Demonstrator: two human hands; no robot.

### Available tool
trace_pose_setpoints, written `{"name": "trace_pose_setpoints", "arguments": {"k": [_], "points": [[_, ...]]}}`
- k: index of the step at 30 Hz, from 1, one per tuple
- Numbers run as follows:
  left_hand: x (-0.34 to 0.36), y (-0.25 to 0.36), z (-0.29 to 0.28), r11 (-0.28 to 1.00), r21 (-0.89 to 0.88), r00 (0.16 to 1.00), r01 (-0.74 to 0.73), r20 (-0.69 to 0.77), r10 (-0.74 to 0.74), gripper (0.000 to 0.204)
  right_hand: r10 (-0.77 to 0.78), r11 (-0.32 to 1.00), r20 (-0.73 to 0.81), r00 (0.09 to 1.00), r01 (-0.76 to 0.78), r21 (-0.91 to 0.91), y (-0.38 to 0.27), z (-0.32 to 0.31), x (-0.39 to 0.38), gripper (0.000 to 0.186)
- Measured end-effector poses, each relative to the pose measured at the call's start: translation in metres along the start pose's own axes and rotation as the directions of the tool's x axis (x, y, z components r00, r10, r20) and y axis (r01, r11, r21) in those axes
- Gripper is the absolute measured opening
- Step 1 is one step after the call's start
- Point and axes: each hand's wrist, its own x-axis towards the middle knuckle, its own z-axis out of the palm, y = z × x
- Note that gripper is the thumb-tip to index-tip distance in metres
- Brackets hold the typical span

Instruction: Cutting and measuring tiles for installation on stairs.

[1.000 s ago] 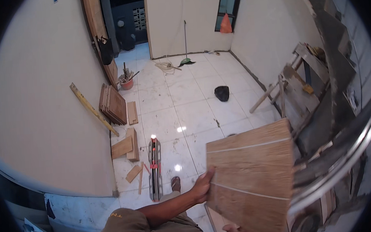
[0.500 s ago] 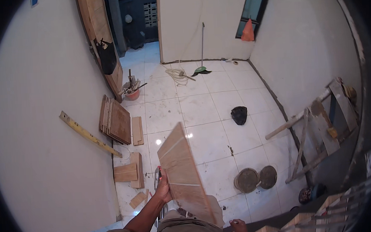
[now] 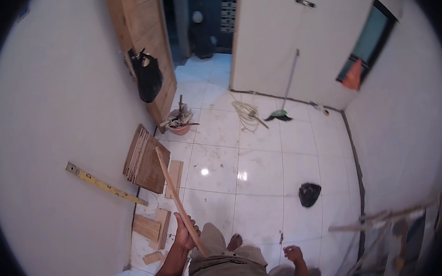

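My left hand [image 3: 185,234] grips a wood-look panel [image 3: 176,196], seen edge-on and slanting up from my waist toward the left wall. My right hand [image 3: 293,254], low at the right, has loosely curled fingers around something small and pale that I cannot make out. Left of the panel lean brown panels [image 3: 138,158] beside flat offcuts [image 3: 156,228] on the tiles. A long yellow level [image 3: 102,183] leans on the left wall. My feet [image 3: 235,242] show beneath me.
A wooden door [image 3: 138,21] with a black bag [image 3: 148,79] stands open at the doorway. Ahead are a bucket of tools [image 3: 181,125], coiled hose [image 3: 246,113], a broom [image 3: 278,114] and a black bag [image 3: 309,195] on tiled floor [image 3: 258,161]. Wooden trestles [image 3: 380,219] stand right.
My left hand has swung the panel leftward and turned it from broad face to edge-on. The view has moved toward the doorway and left wall; the trestles now sit lower right.
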Motion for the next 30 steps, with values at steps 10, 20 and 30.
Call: {"name": "trace_pose_setpoints", "arguments": {"k": [10,20,30], "points": [[0.271,0.082,0.065,0.907,0.408,0.808,-0.101,-0.499,0.315,0.065,-0.333,0.943,-0.518,0.788,0.269,-0.198,-0.451,-0.12,0.309,0.036],[0.601,0.279,0.117,0.837,0.54,0.907,-0.084,-0.306,0.289,0.095,0.181,0.944,0.17,0.969,-0.123,-0.305,-0.539,-0.047,0.461,0.035],[0.907,0.404,0.146,0.77,0.609,0.825,-0.19,-0.327,0.462,0.09,0.113,0.861,0.259,0.959,0.036,-0.508,-0.695,-0.081,0.793,0.042]]}}
